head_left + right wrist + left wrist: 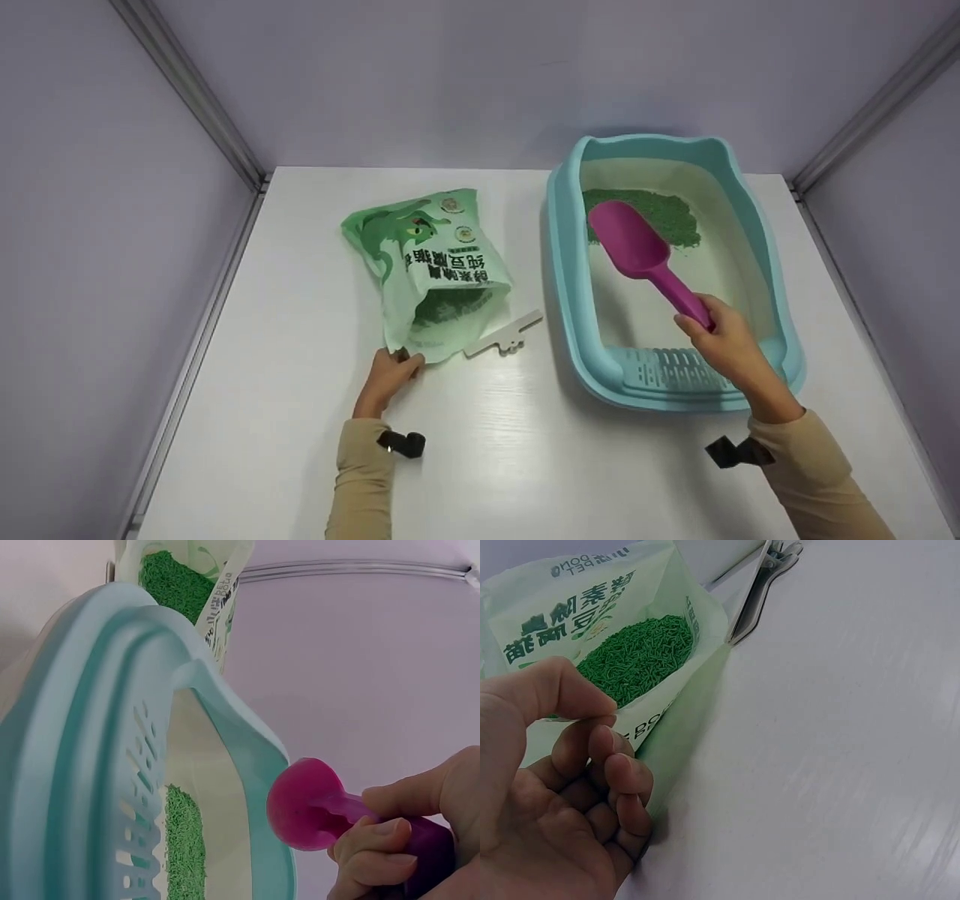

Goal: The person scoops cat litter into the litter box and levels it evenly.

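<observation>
My left hand pinches the lower edge of an opened bag of cat litter that lies on the table. Green litter pellets show inside the bag's mouth in the left wrist view. The handle of a magenta litter scoop is in my right hand, held over a light-blue litter box. The scoop's bowl looks bare inside. A patch of green pellets is spread on the box's cream floor, toward its far end.
A grey metal clip lies on the white table between bag and box. The box has a slotted step at its near end. Pale walls rise at the back and sides.
</observation>
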Motion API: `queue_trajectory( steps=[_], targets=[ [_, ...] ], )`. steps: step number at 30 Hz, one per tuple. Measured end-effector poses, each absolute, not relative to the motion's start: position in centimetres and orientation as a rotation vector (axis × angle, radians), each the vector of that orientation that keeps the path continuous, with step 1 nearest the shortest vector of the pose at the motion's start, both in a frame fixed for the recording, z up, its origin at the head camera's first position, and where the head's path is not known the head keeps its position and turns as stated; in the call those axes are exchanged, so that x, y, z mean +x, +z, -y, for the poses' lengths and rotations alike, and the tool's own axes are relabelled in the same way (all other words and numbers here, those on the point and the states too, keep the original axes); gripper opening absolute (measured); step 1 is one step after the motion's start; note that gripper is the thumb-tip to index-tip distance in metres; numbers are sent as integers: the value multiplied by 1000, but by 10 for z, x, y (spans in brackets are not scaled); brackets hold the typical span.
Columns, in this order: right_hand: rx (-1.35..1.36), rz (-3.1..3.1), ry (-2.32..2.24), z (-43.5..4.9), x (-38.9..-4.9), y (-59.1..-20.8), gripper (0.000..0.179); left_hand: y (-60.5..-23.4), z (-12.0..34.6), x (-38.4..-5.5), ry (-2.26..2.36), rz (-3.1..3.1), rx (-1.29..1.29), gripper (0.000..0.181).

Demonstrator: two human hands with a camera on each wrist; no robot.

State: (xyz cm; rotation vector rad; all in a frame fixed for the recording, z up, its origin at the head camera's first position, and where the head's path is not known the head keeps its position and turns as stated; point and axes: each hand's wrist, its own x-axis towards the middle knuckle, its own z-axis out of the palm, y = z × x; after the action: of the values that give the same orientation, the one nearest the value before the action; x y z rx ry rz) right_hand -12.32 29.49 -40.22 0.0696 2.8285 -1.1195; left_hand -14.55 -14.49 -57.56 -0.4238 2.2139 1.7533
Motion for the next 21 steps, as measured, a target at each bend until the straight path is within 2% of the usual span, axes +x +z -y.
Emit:
queue_trajectory(
  steps=[5, 15, 21],
  targets=[
    [33, -2847, -1115, -291, -115, -399, 47, -576, 145, -146, 1760, -2209, -419, 22],
    [-26, -2871, -1166, -279, -106, -394, 37, -575, 145, -146, 1726, -2204, -438, 20],
    [-55, -2858, -1188, -276, -103, -395, 36, -554, 142, -141, 1704, -2197, -436, 21]
  ],
)
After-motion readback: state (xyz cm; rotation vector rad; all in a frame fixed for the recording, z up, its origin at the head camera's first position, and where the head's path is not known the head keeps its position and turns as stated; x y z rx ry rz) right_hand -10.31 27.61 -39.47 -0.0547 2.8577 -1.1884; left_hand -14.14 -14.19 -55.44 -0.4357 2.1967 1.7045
